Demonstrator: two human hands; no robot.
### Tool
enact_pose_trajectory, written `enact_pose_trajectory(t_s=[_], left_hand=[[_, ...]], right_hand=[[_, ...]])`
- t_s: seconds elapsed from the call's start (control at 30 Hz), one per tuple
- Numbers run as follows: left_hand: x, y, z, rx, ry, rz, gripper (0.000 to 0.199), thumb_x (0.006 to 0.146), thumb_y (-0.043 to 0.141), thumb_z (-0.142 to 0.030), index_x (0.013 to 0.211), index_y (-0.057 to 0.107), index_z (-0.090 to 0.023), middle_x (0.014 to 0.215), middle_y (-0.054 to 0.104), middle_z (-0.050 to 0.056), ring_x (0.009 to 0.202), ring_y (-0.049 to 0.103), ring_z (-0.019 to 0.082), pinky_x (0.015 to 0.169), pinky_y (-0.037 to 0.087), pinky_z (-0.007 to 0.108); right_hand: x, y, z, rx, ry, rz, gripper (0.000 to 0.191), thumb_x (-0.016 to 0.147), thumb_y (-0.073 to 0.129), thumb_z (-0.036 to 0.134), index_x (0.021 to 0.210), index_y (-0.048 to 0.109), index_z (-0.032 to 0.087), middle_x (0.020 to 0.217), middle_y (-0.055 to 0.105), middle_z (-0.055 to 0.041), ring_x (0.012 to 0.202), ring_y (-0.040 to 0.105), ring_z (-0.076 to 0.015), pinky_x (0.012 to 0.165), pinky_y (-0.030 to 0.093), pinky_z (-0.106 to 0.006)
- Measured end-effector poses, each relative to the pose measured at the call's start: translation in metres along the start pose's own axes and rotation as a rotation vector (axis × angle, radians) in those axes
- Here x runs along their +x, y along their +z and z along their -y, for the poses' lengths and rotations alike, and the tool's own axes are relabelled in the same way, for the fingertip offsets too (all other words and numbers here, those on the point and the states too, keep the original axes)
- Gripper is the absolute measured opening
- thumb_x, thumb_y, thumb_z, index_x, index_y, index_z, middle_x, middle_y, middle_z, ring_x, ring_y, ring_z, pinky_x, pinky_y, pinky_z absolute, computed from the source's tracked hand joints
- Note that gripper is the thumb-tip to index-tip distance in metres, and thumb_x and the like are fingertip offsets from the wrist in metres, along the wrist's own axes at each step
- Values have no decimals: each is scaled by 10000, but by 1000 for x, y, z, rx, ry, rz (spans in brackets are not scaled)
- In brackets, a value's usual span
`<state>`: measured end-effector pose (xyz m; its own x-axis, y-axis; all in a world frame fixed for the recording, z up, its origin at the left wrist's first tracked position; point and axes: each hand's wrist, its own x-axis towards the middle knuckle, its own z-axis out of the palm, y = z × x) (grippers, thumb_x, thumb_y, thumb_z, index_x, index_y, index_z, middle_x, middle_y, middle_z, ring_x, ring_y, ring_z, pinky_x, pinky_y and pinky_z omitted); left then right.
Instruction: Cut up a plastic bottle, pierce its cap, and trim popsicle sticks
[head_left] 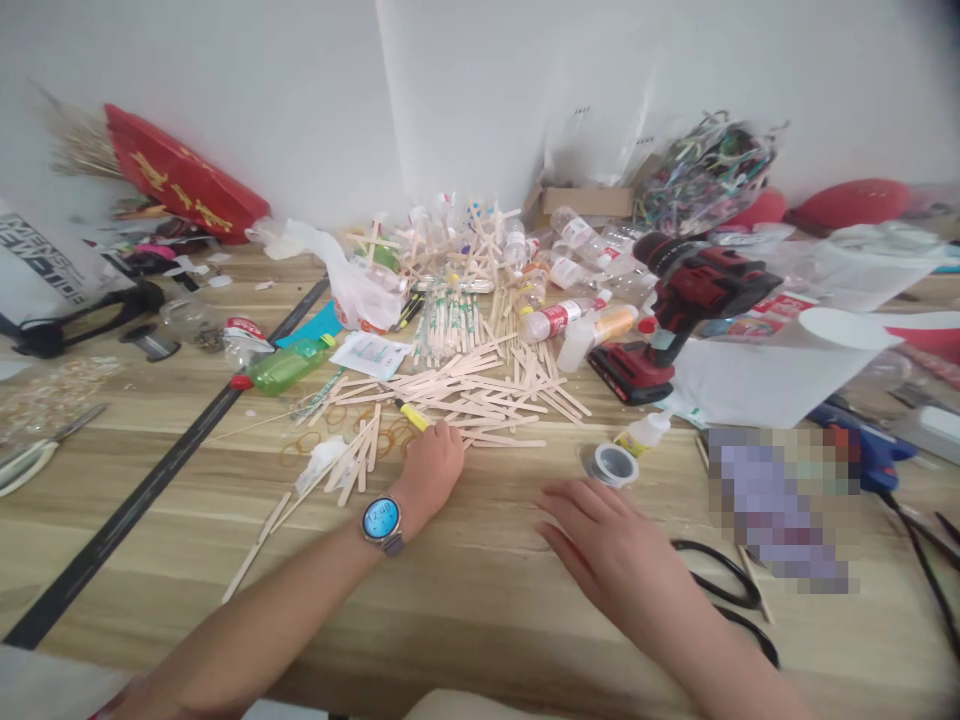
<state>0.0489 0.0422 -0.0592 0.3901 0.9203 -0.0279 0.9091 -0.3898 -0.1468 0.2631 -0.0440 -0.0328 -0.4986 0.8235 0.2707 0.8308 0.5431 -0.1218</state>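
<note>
My left hand (435, 465), with a watch (382, 520) on its wrist, is closed at the near edge of a pile of wooden craft sticks (480, 390). A slim yellow tool with a dark end (413, 415) sticks out from its fingers; its kind is not clear. My right hand (600, 525) hovers over the table, thumb and fingers apart, holding nothing. Just beyond it stand a small round grey-lined cup (615, 465) and a little white glue bottle with a yellow label (643, 433). Rubber bands (390, 437) lie left of my left hand.
A red cordless drill (675, 310) stands at the right, near plastic bottles (562, 318). Black-handled scissors (720, 575) lie beside my right forearm. A green bottle (292, 365) rests at left by a black strip (187, 440). A blue glue gun (862, 445) is far right.
</note>
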Motion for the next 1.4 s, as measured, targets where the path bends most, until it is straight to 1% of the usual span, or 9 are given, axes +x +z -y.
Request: enact_pose_trajectory(t_s=[0.03,0.13,0.17,0.27,0.33,0.57,0.93,1.2,1.4], left_hand=[[0,0,0,0,-6,-3,263,899,344,22,956,583,-71,944,634,167,851,654,246,669,528,321],[0,1,0,0,-27,-5,260,903,343,8,968,580,-74,930,641,161,832,661,240,645,519,301],[1,0,0,0,-33,-5,260,905,343,2,976,581,-71,932,644,166,827,665,240,636,516,296],[-1,-3,0,0,-42,-7,285,894,331,14,989,589,-60,939,651,181,825,672,252,619,509,297],[-3,-7,0,1,-49,-8,309,878,318,36,980,596,-55,932,656,186,809,676,253,610,503,295],[-9,-15,-3,1,-100,-14,333,869,304,33,952,619,-35,884,666,207,777,687,269,584,485,293],[-23,-9,-8,-22,-182,-42,381,906,252,2,986,622,-42,897,677,212,831,694,285,624,501,317],[-19,-7,-9,-41,-192,-15,362,910,256,-23,991,609,-18,893,685,225,835,702,294,617,477,293],[-23,-8,5,-62,-166,52,289,911,344,-132,930,624,-61,830,703,198,784,707,295,603,485,318]], right_hand=[[20,4,3,28,9,107,244,983,434,197,1010,674,161,1064,657,-114,968,608,-249,833,496,-393],[74,28,4,38,11,185,197,910,502,43,990,664,120,1065,649,-117,1007,597,-239,874,492,-386],[89,37,2,47,6,202,188,900,531,38,1013,655,123,1063,647,-97,1012,595,-222,880,495,-378],[120,60,-7,78,25,224,85,931,589,178,986,640,138,1057,630,-56,976,603,-180,869,511,-377],[128,69,-12,115,51,212,120,937,599,235,988,634,133,1061,625,-57,966,606,-178,849,522,-376],[126,80,-20,252,88,139,168,940,597,279,1016,626,133,1081,615,-63,974,601,-183,840,523,-375],[127,89,-23,326,92,82,189,938,600,297,1031,625,134,1082,615,-64,980,599,-188,851,518,-387],[126,93,-23,338,104,58,190,938,599,300,1033,622,137,1097,608,-67,986,593,-190,852,515,-386],[126,93,-23,333,101,57,194,936,601,301,1035,622,136,1104,605,-68,999,590,-195,859,511,-393]])
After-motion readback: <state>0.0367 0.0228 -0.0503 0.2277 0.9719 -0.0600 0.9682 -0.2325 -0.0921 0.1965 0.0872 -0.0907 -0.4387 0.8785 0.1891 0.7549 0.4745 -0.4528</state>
